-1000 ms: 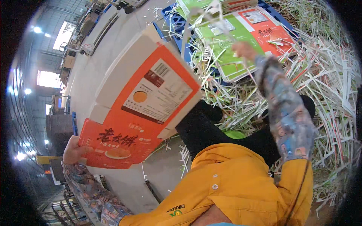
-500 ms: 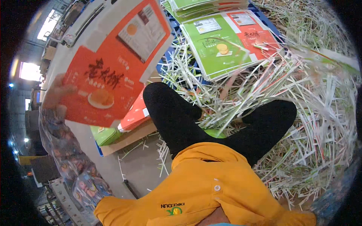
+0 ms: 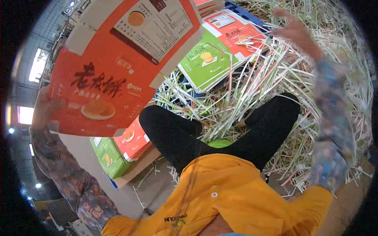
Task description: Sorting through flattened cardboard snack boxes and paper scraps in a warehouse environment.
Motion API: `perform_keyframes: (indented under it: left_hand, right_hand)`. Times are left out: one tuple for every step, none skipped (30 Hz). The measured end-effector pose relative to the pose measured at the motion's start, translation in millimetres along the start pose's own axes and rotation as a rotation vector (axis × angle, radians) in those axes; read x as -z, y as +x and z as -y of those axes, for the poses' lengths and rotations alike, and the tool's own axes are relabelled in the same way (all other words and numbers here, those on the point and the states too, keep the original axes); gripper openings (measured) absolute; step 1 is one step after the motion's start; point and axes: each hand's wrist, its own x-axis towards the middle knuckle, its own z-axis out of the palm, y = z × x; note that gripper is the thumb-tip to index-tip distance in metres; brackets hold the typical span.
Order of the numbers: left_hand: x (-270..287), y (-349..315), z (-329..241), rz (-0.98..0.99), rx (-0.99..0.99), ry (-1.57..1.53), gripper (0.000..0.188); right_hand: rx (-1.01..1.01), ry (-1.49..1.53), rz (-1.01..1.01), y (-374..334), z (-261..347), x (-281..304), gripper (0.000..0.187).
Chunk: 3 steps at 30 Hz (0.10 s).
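Observation:
My left hand (image 3: 44, 110) grips the lower left edge of a flat red-and-white printed carton sheet (image 3: 102, 90), with the thumb over its printed face. The sheet is raised and tilted, showing a round pastry picture and a pale label panel. My right hand (image 3: 293, 34) is stretched out at the upper right, fingers apart, over a heap of shredded paper strips (image 3: 334, 27). No object shows in it. Between the two hands lies a stack of flat green-and-red carton sheets (image 3: 204, 63).
By my left knee, a stack of green sheets (image 3: 108, 157) and a stack of red sheets (image 3: 133, 139) rest on brown cardboard (image 3: 138, 170). A blue pallet (image 3: 246, 15) shows under the far stack. Loose strips surround my legs, with a green seat (image 3: 219, 144) between them.
My right arm has come into view, reaching far and up over the strips. The red carton sheet in my left hand looks larger and nearer. The view has shifted to the right.

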Motion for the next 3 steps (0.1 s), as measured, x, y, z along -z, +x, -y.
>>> perform_keyframes:
  left_hand:
    - [9,0,-3,-0.038,-0.038,0.042,0.051]
    - [14,2,-2,-0.072,-0.055,0.082,0.051]
    - [18,3,-4,-0.078,-0.062,0.086,0.051]
  right_hand:
    - [0.143,0.285,0.076,-8,-2,-25,0.067]
    - [0.259,-0.159,-0.039,-7,-10,-49,0.076]
    - [0.081,0.167,0.071,-6,-3,-89,0.082]
